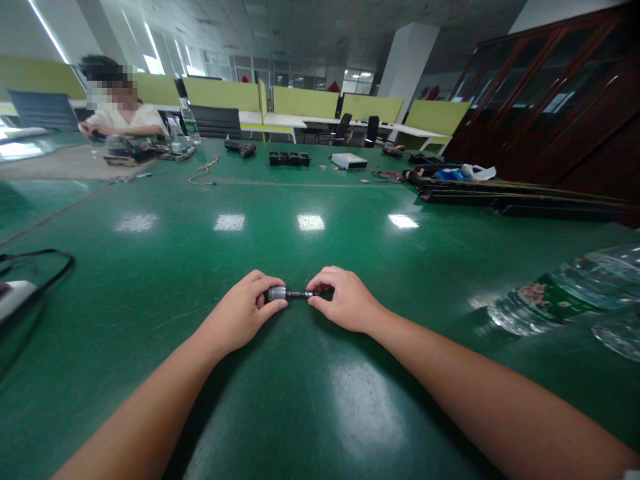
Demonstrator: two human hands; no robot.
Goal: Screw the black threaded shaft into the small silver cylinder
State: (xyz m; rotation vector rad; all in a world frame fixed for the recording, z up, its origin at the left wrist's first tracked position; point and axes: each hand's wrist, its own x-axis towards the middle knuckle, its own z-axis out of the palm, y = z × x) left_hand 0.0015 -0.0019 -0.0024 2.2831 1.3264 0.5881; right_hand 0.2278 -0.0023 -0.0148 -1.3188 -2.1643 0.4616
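Note:
A small silver metal cylinder with a thin dark shaft [278,293] lies level between my hands, just over or on the green table [310,373]; its exact kind is too small to make out. My left hand [245,307] is closed round the thick silver end, thumb in front and fingers behind. At the far end of the shaft, my right hand [345,300] pinches the tip between thumb and fingers. The outer end of the cylinder is hidden in my left fingers.
Clear plastic bottles [555,297] are at the right. A black cable [55,253] and white box [15,297] lie left. Farther back are a power drill [241,148], black tray [290,159], flat silver box [349,161] and long dark strips [500,197]. A person [125,113] sits back left.

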